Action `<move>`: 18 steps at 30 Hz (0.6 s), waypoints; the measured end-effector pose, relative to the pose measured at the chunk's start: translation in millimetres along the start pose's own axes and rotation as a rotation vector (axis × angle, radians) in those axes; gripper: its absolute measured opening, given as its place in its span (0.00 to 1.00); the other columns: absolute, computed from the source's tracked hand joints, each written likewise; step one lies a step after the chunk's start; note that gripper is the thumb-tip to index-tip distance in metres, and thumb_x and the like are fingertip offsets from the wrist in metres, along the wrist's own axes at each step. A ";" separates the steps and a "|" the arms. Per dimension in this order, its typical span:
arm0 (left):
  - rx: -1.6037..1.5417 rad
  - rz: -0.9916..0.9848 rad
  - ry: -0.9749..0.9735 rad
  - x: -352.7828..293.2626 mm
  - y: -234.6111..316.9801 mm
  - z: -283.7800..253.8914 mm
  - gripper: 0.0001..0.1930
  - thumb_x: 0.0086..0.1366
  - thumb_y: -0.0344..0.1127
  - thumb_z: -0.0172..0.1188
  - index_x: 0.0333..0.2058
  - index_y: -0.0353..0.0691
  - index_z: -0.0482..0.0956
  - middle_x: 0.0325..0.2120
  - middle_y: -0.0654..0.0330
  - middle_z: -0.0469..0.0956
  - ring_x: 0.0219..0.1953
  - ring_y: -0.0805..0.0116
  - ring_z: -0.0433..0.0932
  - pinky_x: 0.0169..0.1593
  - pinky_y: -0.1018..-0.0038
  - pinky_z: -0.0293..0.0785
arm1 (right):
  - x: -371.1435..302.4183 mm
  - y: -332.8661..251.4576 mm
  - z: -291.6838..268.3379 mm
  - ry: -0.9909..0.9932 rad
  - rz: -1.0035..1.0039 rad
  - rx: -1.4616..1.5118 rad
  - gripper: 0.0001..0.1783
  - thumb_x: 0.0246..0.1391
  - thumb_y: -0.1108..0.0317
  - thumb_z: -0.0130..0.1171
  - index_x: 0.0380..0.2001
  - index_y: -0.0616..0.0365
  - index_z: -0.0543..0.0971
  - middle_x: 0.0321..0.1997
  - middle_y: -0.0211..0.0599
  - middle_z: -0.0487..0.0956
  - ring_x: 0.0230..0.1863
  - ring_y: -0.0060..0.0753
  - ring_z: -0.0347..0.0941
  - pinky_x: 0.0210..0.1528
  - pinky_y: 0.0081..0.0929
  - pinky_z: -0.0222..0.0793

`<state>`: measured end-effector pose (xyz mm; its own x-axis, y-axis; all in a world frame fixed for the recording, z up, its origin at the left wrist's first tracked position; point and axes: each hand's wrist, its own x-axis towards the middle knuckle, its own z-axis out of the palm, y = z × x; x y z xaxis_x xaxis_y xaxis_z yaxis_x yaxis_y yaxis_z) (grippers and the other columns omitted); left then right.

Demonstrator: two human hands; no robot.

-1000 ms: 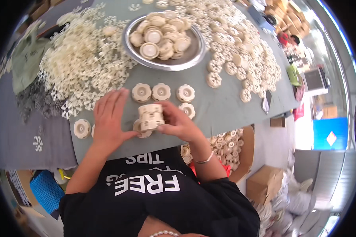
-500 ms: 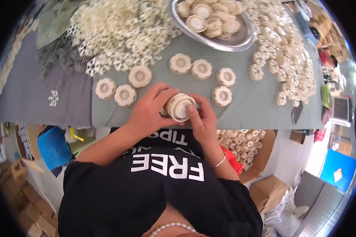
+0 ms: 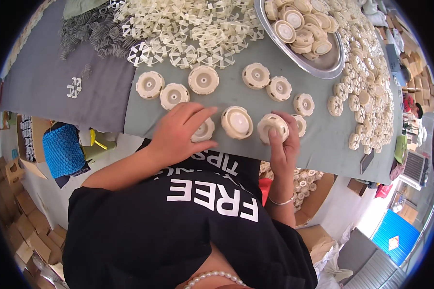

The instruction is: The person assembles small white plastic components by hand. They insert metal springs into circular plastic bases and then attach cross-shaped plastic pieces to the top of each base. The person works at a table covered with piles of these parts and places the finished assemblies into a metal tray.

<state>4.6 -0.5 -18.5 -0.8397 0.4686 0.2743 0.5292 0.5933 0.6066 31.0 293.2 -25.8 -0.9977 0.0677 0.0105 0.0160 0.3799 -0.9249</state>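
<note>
Right hand [image 3: 286,146] pinches scalloped cream disc [image 3: 269,124], underside hidden. Left hand [image 3: 179,131] spread around second disc [image 3: 204,130], part-covered; contact unclear.

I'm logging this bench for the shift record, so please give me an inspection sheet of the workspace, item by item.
Surface: grey-green cloth under the work, purple-grey cloth at left.
Work pieces: a cream round piece between the hands, touched by neither; seven more beyond, loosely set out.
Clutter: heaps of cream spoked pieces and dark coils; a metal bowl of round pieces.
Hands: left hand spread around one round piece, contact unclear; right hand grips another, thumb on its face.
Cables: nothing seen.
Surroundings: cardboard box of cream pieces beyond the right forearm; blue woven item off the table's left side.
</note>
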 end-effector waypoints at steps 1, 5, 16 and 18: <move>0.038 0.022 0.004 -5.2 -4.0 -2.3 0.39 0.47 0.49 0.78 0.58 0.43 0.77 0.49 0.56 0.76 0.53 0.54 0.77 0.57 0.60 0.75 | -1.0 -3.9 -1.0 -0.005 0.088 -0.068 0.26 0.55 0.62 0.72 0.54 0.61 0.79 0.47 0.43 0.79 0.46 0.36 0.76 0.46 0.30 0.73; 0.115 0.038 0.094 -5.1 4.9 -5.1 0.40 0.47 0.47 0.78 0.60 0.42 0.78 0.55 0.55 0.76 0.60 0.52 0.74 0.62 0.55 0.72 | 6.3 -18.3 17.3 0.267 -0.129 -0.486 0.22 0.55 0.62 0.72 0.50 0.60 0.81 0.48 0.46 0.78 0.45 0.45 0.78 0.46 0.36 0.75; 0.046 0.254 0.084 17.2 -6.7 16.1 0.37 0.54 0.60 0.68 0.56 0.38 0.81 0.59 0.53 0.76 0.66 0.50 0.70 0.66 0.54 0.68 | 0.7 -30.4 38.4 -0.216 -0.521 -0.520 0.30 0.48 0.75 0.74 0.58 0.53 0.80 0.59 0.46 0.79 0.43 0.38 0.82 0.45 0.32 0.80; -0.045 0.260 0.173 19.2 -12.0 -0.4 0.32 0.57 0.56 0.69 0.56 0.42 0.81 0.59 0.55 0.76 0.64 0.51 0.71 0.65 0.55 0.69 | 0.0 -26.0 31.4 -0.224 -0.509 -0.375 0.29 0.50 0.78 0.72 0.57 0.57 0.79 0.58 0.46 0.79 0.42 0.34 0.82 0.44 0.29 0.80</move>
<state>-17.9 1.1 -20.2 -0.6874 0.4803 0.5448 0.7261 0.4365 0.5313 28.5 254.3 -13.7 -0.8761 -0.3821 0.2939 -0.4782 0.6117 -0.6303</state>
